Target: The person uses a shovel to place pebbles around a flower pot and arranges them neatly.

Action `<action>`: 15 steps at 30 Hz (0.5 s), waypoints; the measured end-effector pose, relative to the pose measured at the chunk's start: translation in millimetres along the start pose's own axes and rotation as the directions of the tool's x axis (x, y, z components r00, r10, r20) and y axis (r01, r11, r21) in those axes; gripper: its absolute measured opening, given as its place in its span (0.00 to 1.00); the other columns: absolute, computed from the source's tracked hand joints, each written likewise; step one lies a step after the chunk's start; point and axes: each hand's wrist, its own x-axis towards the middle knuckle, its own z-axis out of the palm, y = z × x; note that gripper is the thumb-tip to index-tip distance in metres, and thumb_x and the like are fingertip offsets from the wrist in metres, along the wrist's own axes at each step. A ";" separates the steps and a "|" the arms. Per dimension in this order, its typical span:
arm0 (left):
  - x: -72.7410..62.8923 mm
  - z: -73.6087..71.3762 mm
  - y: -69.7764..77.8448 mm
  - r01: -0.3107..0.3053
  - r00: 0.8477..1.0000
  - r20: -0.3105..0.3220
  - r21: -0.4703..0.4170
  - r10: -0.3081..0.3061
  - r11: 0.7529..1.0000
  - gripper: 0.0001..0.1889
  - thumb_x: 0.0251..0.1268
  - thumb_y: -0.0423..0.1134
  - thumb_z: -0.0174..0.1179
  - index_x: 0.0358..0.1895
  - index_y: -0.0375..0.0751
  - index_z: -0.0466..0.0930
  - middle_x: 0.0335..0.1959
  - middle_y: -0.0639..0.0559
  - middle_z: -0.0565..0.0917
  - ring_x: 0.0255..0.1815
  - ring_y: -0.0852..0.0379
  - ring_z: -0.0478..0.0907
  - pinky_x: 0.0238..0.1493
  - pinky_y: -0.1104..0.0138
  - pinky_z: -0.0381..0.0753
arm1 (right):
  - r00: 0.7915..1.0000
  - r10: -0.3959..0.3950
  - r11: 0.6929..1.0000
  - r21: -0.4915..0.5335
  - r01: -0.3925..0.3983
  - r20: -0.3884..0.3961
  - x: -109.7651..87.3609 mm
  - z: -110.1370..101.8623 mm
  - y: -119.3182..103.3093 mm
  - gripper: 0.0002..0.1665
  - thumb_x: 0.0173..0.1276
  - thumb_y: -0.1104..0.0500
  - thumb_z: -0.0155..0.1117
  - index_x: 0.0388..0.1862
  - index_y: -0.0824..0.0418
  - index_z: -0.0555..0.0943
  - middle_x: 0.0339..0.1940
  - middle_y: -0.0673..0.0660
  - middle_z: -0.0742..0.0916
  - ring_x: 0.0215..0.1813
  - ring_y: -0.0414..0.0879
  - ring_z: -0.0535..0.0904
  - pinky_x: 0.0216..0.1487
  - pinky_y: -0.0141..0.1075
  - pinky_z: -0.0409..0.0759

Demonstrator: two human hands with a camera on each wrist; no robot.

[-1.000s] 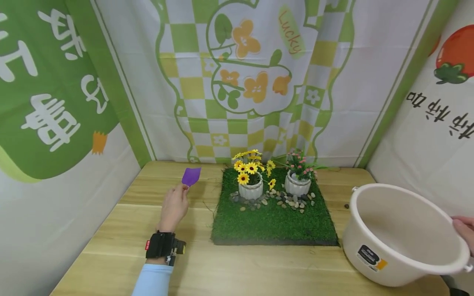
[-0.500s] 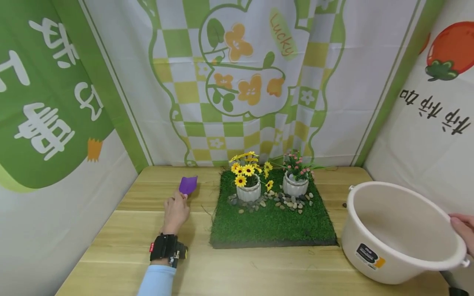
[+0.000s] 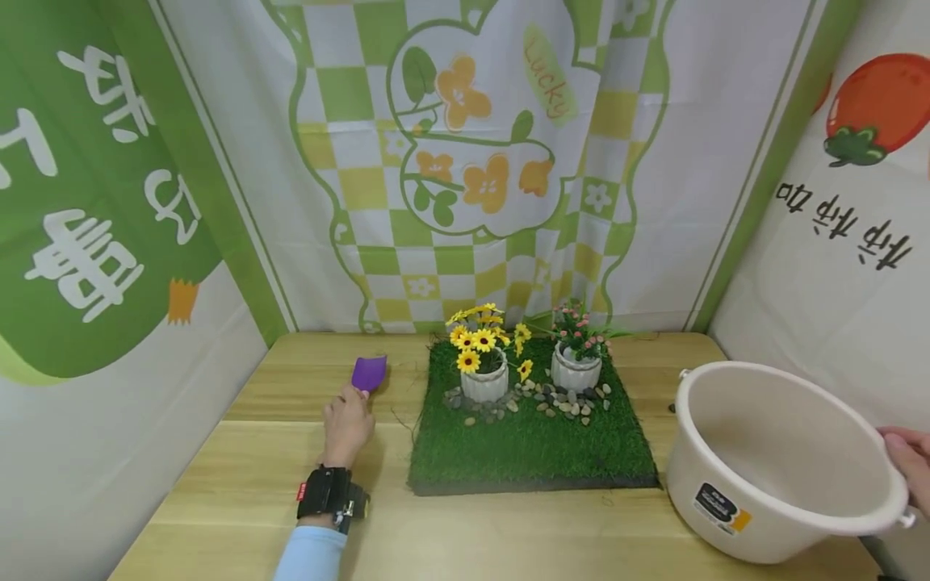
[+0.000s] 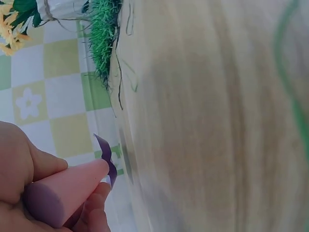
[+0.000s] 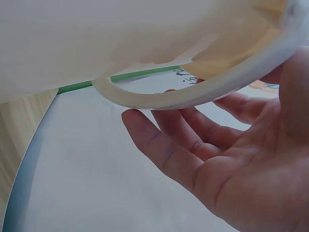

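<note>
My left hand (image 3: 347,428) grips a small toy shovel by its handle, left of the grass mat. The shovel has a purple blade (image 3: 369,374) pointing toward the back. In the left wrist view, its pink handle (image 4: 79,188) with a purple end lies between thumb and fingers. At the right, my right hand (image 3: 911,468) holds the rim of a beige bucket (image 3: 773,532), partly cut off by the frame's edge. Seen from the right wrist, fingers (image 5: 159,145) lie beneath the bucket's curved pale handle band (image 5: 159,100), with the thumb near the rim.
A green grass mat (image 3: 538,460) covers the table's middle. On it stand a white pot (image 3: 485,386) of yellow flowers and another white pot (image 3: 576,374) of pink flowers, with pebbles (image 3: 574,403) around them. Printed curtains (image 3: 465,266) enclose the table's back and sides.
The left hand has drawn the shovel slightly nearer, and its blade has turned a little. The right hand stays at the bucket. The head view has shifted slightly.
</note>
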 end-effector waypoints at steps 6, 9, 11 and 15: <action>-5.8 4.1 -0.5 0.024 0.999 0.047 -0.001 -0.024 1.000 0.11 0.77 0.35 0.42 0.40 0.26 0.64 0.32 0.30 0.73 0.41 0.31 0.72 0.46 0.47 0.63 | 0.998 -0.041 0.999 0.025 0.042 -0.042 5.6 -4.2 59.3 0.23 0.80 0.59 0.45 0.43 0.23 0.70 0.27 0.22 0.77 0.22 0.22 0.75 0.19 0.23 0.72; -6.9 5.7 -0.4 0.064 0.995 0.082 -0.012 -0.063 0.998 0.10 0.76 0.35 0.44 0.42 0.27 0.64 0.37 0.27 0.73 0.45 0.30 0.69 0.44 0.48 0.64 | 0.995 -0.017 1.000 0.023 0.019 -0.094 0.4 -3.4 54.8 0.23 0.80 0.60 0.45 0.42 0.25 0.72 0.26 0.23 0.78 0.21 0.22 0.75 0.19 0.22 0.71; -7.6 6.4 -0.6 0.083 0.991 0.109 -0.010 -0.081 0.997 0.09 0.74 0.34 0.47 0.43 0.27 0.64 0.39 0.26 0.73 0.46 0.30 0.67 0.43 0.48 0.65 | 0.988 -0.009 1.000 0.006 0.010 -0.153 -5.2 -0.6 49.8 0.21 0.79 0.59 0.46 0.40 0.27 0.74 0.25 0.23 0.77 0.21 0.21 0.74 0.19 0.21 0.70; -8.2 8.8 -1.2 0.112 0.980 0.165 -0.001 -0.111 0.994 0.09 0.70 0.31 0.50 0.45 0.29 0.63 0.44 0.25 0.71 0.47 0.32 0.64 0.41 0.48 0.67 | 0.979 -0.040 0.999 -0.012 0.038 -0.201 -6.5 1.4 58.1 0.20 0.79 0.59 0.47 0.41 0.30 0.75 0.25 0.23 0.78 0.22 0.20 0.73 0.20 0.21 0.69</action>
